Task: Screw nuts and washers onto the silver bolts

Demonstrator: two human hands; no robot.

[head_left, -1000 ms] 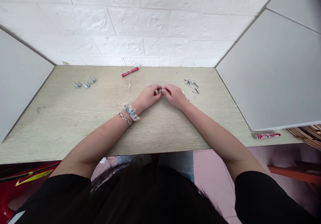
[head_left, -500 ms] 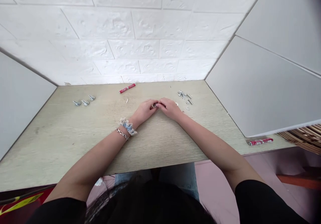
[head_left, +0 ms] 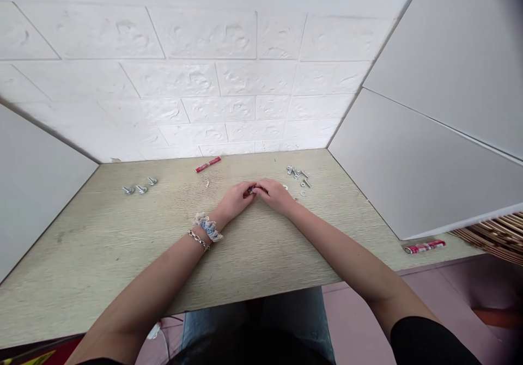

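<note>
Small metal piece (head_left: pixel 251 189) sits pinched where the fingertips meet, just above the worktop (head_left: pixel 229 278). Left hand (head_left: pixel 236 200) and right hand (head_left: pixel 274 195) together, both closed on it; exact grip hidden by the fingers. Change over the last second: view tips upward, more wall showing; less of the piece shows between the fingers. Hands stay joined; bolts on both sides lie as before, so the handling appears to go on with this one piece.

Around: three bolts (head_left: pixel 141 189) well off to the left of the hands; bolt cluster (head_left: pixel 295 173) beyond and right of the right hand, thin washer (head_left: pixel 303 194) nearer it. Pale disc (head_left: pixel 285 187) just beside the right hand, partly covered. Beyond the left hand, white scrap (head_left: pixel 207 183), then red tube (head_left: pixel 207 164). Second red tube (head_left: pixel 425 247) far right. In the way: mainly the fingers, blocking sight of the piece.
</note>
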